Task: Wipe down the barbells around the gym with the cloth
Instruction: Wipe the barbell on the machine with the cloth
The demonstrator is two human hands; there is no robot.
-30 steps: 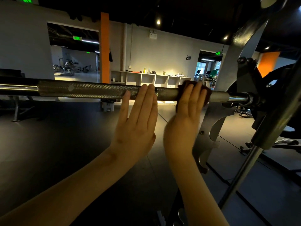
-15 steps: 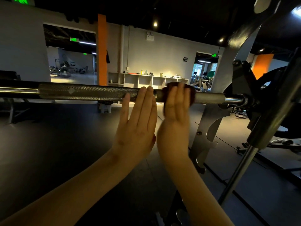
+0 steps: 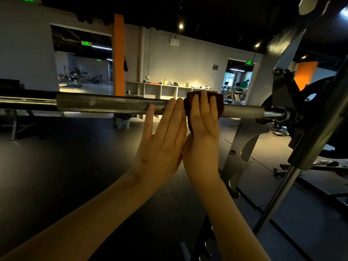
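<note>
The barbell (image 3: 113, 105) runs level across the view. Its rough grip section fills the middle and a smooth shiny stretch shows at each end. At the barbell's right end stands the grey rack post (image 3: 243, 140), and the bar passes in front of it. A black weight plate (image 3: 320, 87) sits on the barbell beyond that post, partly hidden by a slanted steel rod (image 3: 276, 196). Behind the barbell, far across the dark floor, a white shelf (image 3: 169, 89) stands against the wall.

The left hand (image 3: 163, 144) is raised to the barbell with its fingers straight and close together, and the fingertips lie against the rough section. The right hand (image 3: 203, 132) is just to the right of it on the barbell, fingers straight and slightly spread. It presses the cloth (image 3: 220, 105) flat against the bar. The dark reddish cloth is wrapped over the barbell's front and top, and it shows past the fingers on both sides. I cannot tell where the right thumb lies.

A second ago the right hand and cloth were further along the barbell toward the rack post, with a clear gap between the two hands. They have since slid leftward along the bar, and the sides of the two hands now touch. The left hand has kept about the same place on the barbell.
</note>
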